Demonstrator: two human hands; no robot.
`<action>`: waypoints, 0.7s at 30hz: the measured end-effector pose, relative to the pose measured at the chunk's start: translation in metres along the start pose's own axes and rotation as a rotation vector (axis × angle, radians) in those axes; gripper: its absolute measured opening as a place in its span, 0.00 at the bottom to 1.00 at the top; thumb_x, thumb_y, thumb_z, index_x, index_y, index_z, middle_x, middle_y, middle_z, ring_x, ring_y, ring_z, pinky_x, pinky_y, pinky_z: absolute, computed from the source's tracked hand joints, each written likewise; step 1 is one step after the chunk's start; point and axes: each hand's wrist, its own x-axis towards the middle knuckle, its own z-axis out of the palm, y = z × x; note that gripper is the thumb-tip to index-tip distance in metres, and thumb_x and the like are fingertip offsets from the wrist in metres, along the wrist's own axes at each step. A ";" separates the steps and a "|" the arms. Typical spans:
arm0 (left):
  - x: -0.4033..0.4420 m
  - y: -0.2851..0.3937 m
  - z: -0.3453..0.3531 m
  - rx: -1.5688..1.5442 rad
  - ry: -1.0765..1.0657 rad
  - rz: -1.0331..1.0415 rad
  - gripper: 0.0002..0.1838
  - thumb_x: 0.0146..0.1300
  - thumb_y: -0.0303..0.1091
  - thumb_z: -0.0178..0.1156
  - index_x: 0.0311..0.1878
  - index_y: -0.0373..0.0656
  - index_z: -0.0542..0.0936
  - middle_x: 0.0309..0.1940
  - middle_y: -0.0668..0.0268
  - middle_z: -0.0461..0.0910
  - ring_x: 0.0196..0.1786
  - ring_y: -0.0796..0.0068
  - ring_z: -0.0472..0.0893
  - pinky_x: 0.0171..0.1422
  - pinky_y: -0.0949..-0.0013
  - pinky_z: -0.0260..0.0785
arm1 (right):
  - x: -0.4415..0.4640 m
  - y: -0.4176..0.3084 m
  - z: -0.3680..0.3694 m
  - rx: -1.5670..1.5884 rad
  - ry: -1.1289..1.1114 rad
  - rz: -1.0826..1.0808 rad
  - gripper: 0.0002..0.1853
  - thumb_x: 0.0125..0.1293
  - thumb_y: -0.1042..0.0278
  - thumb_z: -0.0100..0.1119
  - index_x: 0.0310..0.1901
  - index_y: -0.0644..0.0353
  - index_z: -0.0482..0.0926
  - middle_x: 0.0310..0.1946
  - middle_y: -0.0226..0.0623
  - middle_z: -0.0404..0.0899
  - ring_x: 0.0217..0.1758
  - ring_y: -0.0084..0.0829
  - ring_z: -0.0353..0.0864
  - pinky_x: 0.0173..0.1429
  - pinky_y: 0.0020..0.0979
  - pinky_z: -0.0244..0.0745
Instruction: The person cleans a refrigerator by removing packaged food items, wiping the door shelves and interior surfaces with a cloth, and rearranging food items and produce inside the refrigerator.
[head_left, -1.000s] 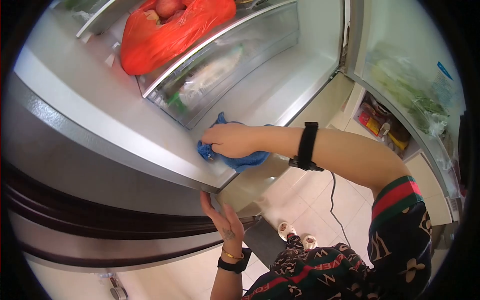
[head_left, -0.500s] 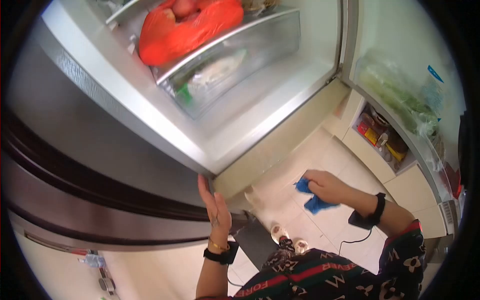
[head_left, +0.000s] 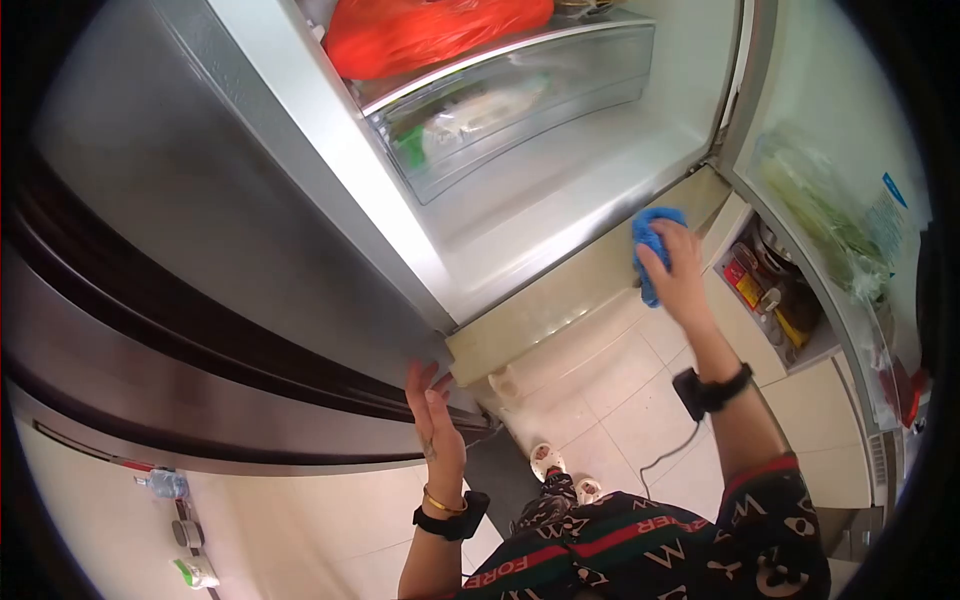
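Right grip: clamped on blue cloth, which lies toward 10 o'clock, long axis roughly 12-to-6. Left grip: farther, fingers apart.

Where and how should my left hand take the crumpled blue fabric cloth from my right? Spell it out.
Come from the left and pinch the end of the crumpled blue fabric cloth that is lowest in the view. The right hand covers part of its right side, but that end sticks out past the thumb. Bunched and seemingly soft, it should fold easily between the left hand's fingers.
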 end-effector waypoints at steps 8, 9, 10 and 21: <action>-0.010 -0.006 -0.017 -0.139 0.146 -0.122 0.31 0.71 0.56 0.37 0.66 0.42 0.58 0.58 0.57 0.67 0.57 0.67 0.72 0.62 0.62 0.60 | -0.045 -0.160 0.033 0.423 -0.255 -0.261 0.23 0.39 0.71 0.61 0.43 0.60 0.75 0.46 0.40 0.76 0.51 0.43 0.73 0.55 0.45 0.65; -0.010 -0.008 -0.020 -0.188 0.173 -0.129 0.31 0.71 0.57 0.37 0.66 0.42 0.59 0.58 0.58 0.67 0.57 0.67 0.71 0.62 0.62 0.60 | -0.059 -0.186 0.039 0.611 -0.237 -0.347 0.22 0.41 0.68 0.61 0.43 0.61 0.75 0.46 0.39 0.75 0.51 0.42 0.73 0.54 0.46 0.65; -0.011 -0.011 -0.027 -0.211 0.197 -0.092 0.32 0.71 0.58 0.36 0.66 0.42 0.60 0.58 0.58 0.67 0.57 0.67 0.71 0.62 0.62 0.60 | -0.064 -0.211 0.033 0.627 -0.417 -0.474 0.20 0.48 0.66 0.60 0.46 0.59 0.75 0.45 0.39 0.75 0.50 0.40 0.74 0.52 0.44 0.66; -0.041 0.016 -0.049 0.037 0.208 -0.024 0.33 0.71 0.59 0.32 0.64 0.42 0.62 0.53 0.58 0.72 0.50 0.69 0.77 0.56 0.67 0.63 | 0.001 -0.161 -0.034 1.410 -0.615 0.787 0.22 0.69 0.53 0.49 0.57 0.61 0.69 0.38 0.31 0.76 0.43 0.20 0.72 0.48 0.26 0.70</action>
